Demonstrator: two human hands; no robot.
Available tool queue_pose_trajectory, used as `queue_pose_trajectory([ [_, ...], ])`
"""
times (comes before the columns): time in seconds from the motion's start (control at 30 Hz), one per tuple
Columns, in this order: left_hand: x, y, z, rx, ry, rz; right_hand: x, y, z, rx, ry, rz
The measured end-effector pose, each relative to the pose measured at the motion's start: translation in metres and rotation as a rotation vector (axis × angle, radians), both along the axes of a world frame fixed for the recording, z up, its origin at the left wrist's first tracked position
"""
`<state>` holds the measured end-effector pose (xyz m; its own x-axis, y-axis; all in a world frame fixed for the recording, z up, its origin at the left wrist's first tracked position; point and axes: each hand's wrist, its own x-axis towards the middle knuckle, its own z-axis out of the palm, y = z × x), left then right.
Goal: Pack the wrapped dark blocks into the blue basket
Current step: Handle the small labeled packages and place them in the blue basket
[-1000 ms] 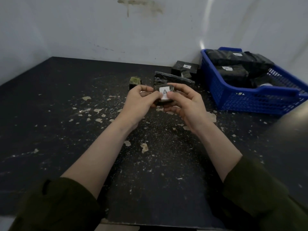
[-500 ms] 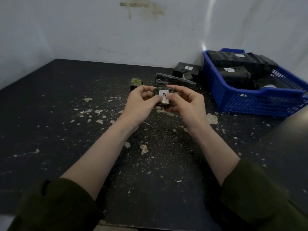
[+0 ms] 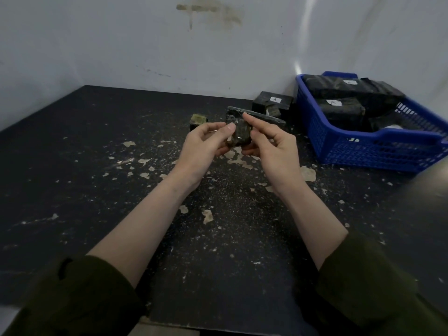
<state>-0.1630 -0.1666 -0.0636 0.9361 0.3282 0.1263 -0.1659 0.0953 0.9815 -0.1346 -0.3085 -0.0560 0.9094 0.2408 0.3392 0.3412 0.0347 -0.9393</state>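
Held above mid-table: small wrapped dark block [image 3: 238, 136], pinched between thumb and fingers of left hand [image 3: 202, 147] and right hand [image 3: 275, 147]. The "A" label seen earlier is now turned away. Blue basket [image 3: 378, 151], part-filled with labelled blocks [image 3: 339, 110], sits far right. Black table [image 3: 97, 190] is strewn with pale flakes [image 3: 208, 215]; stained white wall [image 3: 145, 44] behind.

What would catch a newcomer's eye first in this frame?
The small dark plastic-wrapped block held mid-frame between the left hand and right hand draws the eye first. Next comes the blue plastic lattice basket at the right, holding larger dark wrapped blocks with white labels. Pale flakes litter the black tabletop.
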Motion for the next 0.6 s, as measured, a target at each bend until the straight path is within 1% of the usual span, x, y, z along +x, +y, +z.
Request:
queue_pose_trajectory([
  [0.1, -0.0003, 0.0005, 0.0000, 0.051, -0.002, 0.053, -0.0032, -0.0008, 0.0025, 0.007, -0.038, 0.032],
  [0.2, -0.0001, 0.0037, -0.0009, 0.084, -0.009, 0.111, -0.0051, 0.0002, 0.0034, 0.053, -0.008, 0.062],
  [0.3, 0.0012, 0.0054, -0.0021, 0.140, -0.027, 0.148, -0.0051, 0.0026, 0.0000, -0.026, -0.001, 0.025],
  [0.37, 0.0012, 0.0047, -0.0017, 0.137, -0.042, 0.140, -0.0046, 0.0040, -0.0028, -0.082, -0.011, -0.008],
  [0.5, -0.0010, 0.0042, 0.0003, 0.119, -0.075, 0.088, -0.0036, 0.0041, -0.0027, -0.011, 0.064, 0.027],
  [0.6, -0.0019, 0.0044, 0.0002, 0.164, -0.100, 0.078, -0.0012, 0.0037, -0.0047, 0.023, 0.099, 0.029],
])
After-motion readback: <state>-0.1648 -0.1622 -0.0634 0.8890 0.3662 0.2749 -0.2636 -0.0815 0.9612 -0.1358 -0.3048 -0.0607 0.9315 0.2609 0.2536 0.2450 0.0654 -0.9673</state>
